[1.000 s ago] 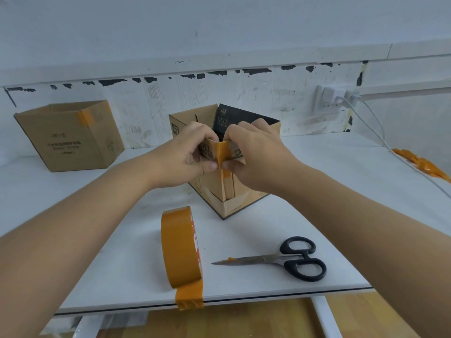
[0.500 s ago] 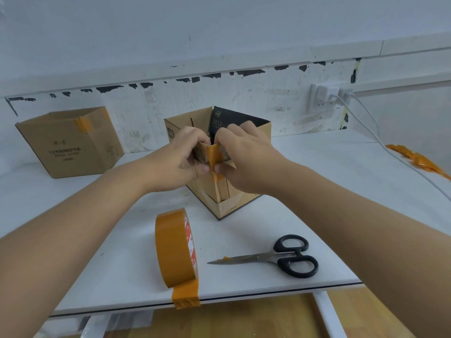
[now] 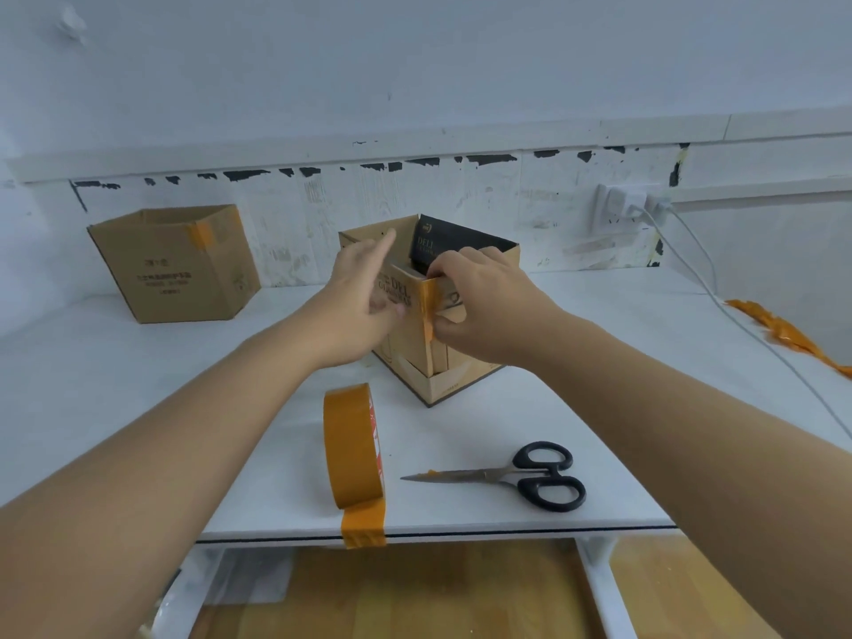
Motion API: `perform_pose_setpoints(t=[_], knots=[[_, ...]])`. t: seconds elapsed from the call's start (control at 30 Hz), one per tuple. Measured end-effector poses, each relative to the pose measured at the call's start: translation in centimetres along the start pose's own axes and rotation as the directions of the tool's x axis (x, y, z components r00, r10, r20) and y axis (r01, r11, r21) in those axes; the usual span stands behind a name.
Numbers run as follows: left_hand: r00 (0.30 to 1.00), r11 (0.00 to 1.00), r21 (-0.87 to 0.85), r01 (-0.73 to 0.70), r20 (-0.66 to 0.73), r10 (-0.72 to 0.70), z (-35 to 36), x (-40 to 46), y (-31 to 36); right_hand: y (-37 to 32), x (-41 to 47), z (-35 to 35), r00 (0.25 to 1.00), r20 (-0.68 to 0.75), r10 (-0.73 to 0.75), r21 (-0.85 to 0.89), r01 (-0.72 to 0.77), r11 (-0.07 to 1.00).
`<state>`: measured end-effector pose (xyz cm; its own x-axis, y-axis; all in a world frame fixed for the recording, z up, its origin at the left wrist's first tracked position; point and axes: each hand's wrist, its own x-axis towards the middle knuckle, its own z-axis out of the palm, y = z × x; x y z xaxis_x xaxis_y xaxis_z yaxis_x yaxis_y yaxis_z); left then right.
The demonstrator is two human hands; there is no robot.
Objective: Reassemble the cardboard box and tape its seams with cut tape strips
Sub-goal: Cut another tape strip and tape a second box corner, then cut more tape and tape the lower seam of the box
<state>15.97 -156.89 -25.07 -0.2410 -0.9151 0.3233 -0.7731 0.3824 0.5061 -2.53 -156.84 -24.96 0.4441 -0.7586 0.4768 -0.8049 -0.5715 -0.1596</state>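
The cardboard box (image 3: 426,315) sits open-topped in the middle of the frame, one corner pointing at me, and I'd guess it's light and a bit floppy, so it'll skid or rack out of square if pushed from one side only. Best bet is bracing both walls right beside that near corner. The tape strip (image 3: 428,306) runs down the corner edge; it's thin and sticky, so I'd press it, not pull. My left hand (image 3: 364,299) is spread, fingers mostly straight, lying against the left wall and gripping nothing. My right hand (image 3: 484,306) is curled over the top rim, thumb squeezing the strip onto the corner.
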Motion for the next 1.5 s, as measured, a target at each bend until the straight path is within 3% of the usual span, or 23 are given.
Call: perform_pose_setpoints(t=[0.13,0.37,0.57,0.73,0.9,1.0,1.07,1.3,1.5], knots=[[0.971,0.987,-0.131,0.094,-0.208,-0.121,-1.3,-2.5,0.2,-0.7,-1.1,-0.7,0.998,-0.06,-0.029,0.054,0.032,0.998],[0.939,0.962,-0.226,0.153,-0.27,-0.212,-1.5,-8.5,0.5,-2.6,-4.1,-0.9,0.983,-0.186,-0.011,0.137,0.037,0.99],[0.936,0.936,-0.268,0.227,-0.207,-0.286,0.2,-12.5,0.9,-5.4,-7.8,0.9,1.0,-0.021,0.018,0.321,-0.01,0.947],[0.893,0.892,-0.333,0.306,-0.225,-0.39,2.5,-16.4,1.4,-7.6,-10.9,3.6,0.977,0.19,0.094,0.548,-0.184,0.816],[0.805,0.74,-0.521,0.426,-0.154,-0.573,5.4,-20.2,0.4,-8.5,-11.7,5.3,0.957,0.277,0.089,0.561,-0.237,0.793],[0.748,0.596,-0.586,0.549,0.026,-0.663,7.2,-22.0,-0.9,-8.7,-11.9,5.6,0.952,0.289,0.097,0.578,-0.255,0.775],[0.718,0.553,-0.577,0.601,0.087,-0.69,8.7,-22.6,-1.5,-8.7,-12.1,5.7,0.947,0.303,0.109,0.584,-0.275,0.764],[0.672,0.391,-0.742,0.544,0.106,-0.733,11.3,-21.5,-1.0,-8.7,-12.2,6.0,0.965,0.229,0.132,0.578,-0.243,0.779],[0.67,0.423,-0.769,0.479,0.009,-0.742,11.7,-20.9,-0.4,-8.9,-13.0,6.9,0.963,0.206,0.174,0.618,-0.266,0.74]])
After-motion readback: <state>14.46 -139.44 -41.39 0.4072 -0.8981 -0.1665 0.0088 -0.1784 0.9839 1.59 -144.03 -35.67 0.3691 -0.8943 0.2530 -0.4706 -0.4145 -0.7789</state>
